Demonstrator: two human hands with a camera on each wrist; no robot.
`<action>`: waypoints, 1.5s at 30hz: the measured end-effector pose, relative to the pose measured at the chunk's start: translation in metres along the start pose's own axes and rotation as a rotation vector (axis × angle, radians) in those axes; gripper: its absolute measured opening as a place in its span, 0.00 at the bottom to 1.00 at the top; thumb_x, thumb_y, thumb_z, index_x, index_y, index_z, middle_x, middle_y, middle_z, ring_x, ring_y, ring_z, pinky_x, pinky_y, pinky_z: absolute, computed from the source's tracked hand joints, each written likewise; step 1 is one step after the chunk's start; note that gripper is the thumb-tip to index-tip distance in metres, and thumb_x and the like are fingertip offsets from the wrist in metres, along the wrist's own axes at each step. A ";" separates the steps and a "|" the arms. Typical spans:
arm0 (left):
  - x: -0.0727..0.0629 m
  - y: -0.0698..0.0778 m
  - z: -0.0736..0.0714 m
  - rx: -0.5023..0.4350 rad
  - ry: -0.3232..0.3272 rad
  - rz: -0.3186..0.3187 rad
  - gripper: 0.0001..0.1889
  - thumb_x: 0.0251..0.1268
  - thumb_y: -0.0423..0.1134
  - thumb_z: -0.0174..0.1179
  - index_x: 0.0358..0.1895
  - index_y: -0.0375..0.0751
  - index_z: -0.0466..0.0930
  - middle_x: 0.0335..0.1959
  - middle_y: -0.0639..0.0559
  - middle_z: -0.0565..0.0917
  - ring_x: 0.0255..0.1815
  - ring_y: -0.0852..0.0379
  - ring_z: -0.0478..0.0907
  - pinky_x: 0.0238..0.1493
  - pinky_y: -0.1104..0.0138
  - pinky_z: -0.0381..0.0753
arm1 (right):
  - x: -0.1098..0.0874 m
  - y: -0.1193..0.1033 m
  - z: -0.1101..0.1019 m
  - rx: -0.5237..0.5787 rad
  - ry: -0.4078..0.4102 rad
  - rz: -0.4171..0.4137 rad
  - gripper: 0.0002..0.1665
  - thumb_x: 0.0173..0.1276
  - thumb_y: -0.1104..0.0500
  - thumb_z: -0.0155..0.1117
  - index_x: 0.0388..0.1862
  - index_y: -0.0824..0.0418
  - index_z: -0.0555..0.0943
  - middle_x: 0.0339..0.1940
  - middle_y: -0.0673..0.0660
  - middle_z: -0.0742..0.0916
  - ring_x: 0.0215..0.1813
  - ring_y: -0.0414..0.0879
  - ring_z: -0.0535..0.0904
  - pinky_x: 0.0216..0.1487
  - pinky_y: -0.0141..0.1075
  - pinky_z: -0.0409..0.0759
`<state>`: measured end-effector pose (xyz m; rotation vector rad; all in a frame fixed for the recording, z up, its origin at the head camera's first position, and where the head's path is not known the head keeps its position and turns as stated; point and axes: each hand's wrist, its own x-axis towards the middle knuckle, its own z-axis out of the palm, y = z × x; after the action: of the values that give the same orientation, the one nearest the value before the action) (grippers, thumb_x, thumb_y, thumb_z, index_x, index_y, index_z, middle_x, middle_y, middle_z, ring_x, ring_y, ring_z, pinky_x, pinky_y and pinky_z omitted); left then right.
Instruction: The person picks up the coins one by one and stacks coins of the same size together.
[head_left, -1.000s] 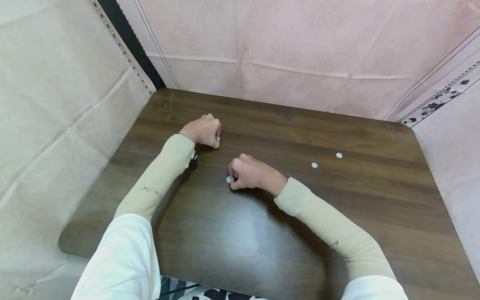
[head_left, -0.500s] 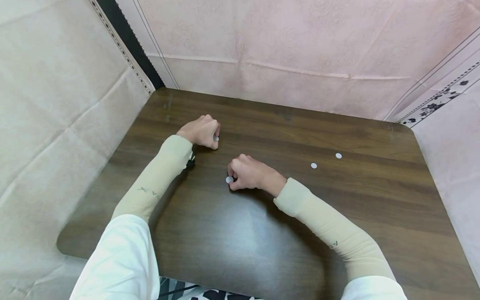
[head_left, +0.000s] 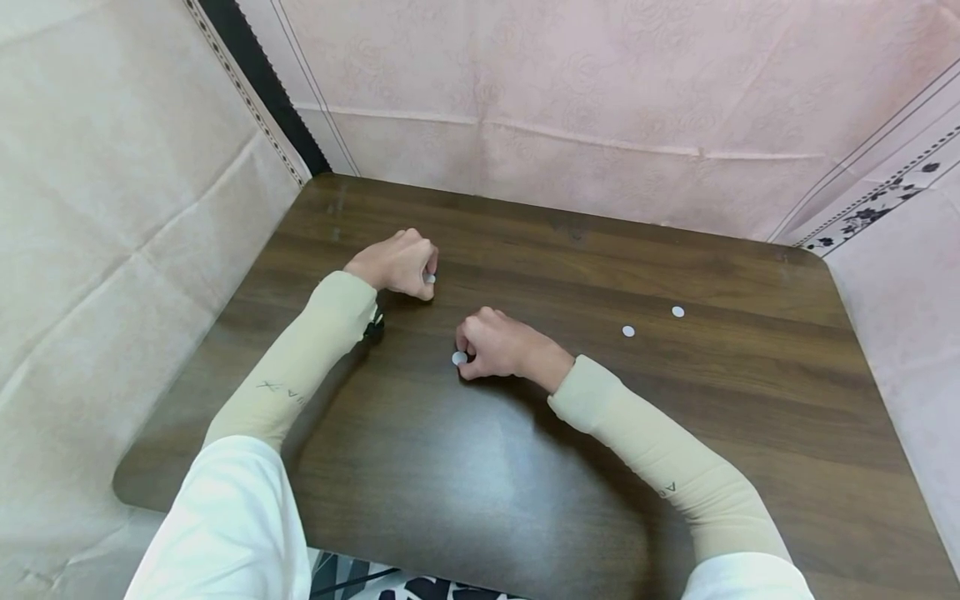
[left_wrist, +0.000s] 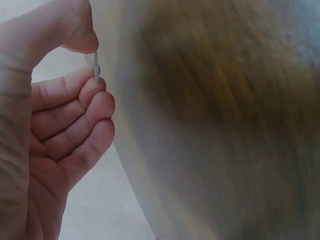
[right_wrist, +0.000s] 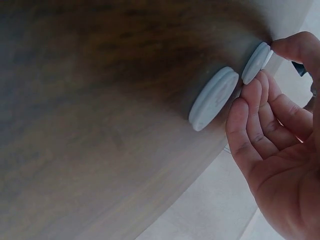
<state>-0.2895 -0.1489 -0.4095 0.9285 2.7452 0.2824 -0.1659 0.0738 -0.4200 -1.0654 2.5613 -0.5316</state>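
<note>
Left forearm (head_left: 296, 354) and left hand (head_left: 394, 264) have shifted slightly outward over the last second; right hand (head_left: 504, 343) holds position.

We see the left hand, ahead and left of the right, pinching a first white disc (left_wrist: 96, 67) between thumb and fingertips. We see a second white disc (head_left: 459, 358) pinched by the right hand, thumb and fingers at opposite edges, over the tabletop (head_left: 480, 483); we cannot tell whether the two touch. In the right wrist view, we note another disc (right_wrist: 214, 99) just beside those fingertips. Right of the right hand, a nearer loose disc (head_left: 628, 331) and a farther loose disc (head_left: 678, 312) lie flat.
</note>
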 end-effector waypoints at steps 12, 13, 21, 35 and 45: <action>-0.024 0.014 -0.007 -0.040 0.043 0.077 0.07 0.57 0.42 0.67 0.32 0.42 0.84 0.25 0.52 0.83 0.24 0.56 0.77 0.29 0.64 0.78 | 0.000 0.000 0.000 0.006 0.003 -0.001 0.07 0.65 0.56 0.73 0.34 0.59 0.87 0.25 0.48 0.87 0.29 0.38 0.80 0.36 0.30 0.81; -0.026 0.016 -0.008 -0.046 0.044 0.080 0.07 0.57 0.42 0.67 0.32 0.43 0.84 0.25 0.52 0.83 0.24 0.57 0.77 0.29 0.65 0.78 | 0.000 0.000 0.000 0.004 0.005 -0.001 0.07 0.65 0.56 0.73 0.34 0.60 0.87 0.25 0.48 0.87 0.28 0.38 0.80 0.35 0.30 0.80; -0.039 0.032 -0.015 -0.090 0.059 0.125 0.06 0.57 0.41 0.68 0.32 0.43 0.84 0.26 0.53 0.84 0.23 0.57 0.77 0.29 0.65 0.79 | -0.001 0.002 0.001 0.008 0.016 0.002 0.07 0.65 0.56 0.73 0.34 0.60 0.87 0.26 0.48 0.87 0.29 0.37 0.81 0.35 0.30 0.81; -0.058 0.047 0.000 -0.141 0.055 0.153 0.05 0.56 0.40 0.69 0.30 0.45 0.83 0.23 0.55 0.82 0.22 0.60 0.75 0.26 0.66 0.76 | 0.000 0.003 0.001 -0.002 0.031 -0.021 0.07 0.64 0.56 0.73 0.32 0.59 0.87 0.22 0.46 0.85 0.26 0.36 0.78 0.33 0.28 0.79; -0.066 0.060 0.020 -0.152 0.035 0.181 0.05 0.56 0.40 0.68 0.30 0.44 0.83 0.21 0.55 0.80 0.20 0.62 0.73 0.25 0.67 0.75 | -0.002 0.003 0.002 -0.002 0.040 -0.020 0.07 0.64 0.56 0.73 0.34 0.60 0.87 0.26 0.48 0.86 0.28 0.37 0.80 0.35 0.29 0.81</action>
<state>-0.1984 -0.1406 -0.4034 1.1402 2.6297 0.5357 -0.1651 0.0766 -0.4229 -1.0923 2.5893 -0.5606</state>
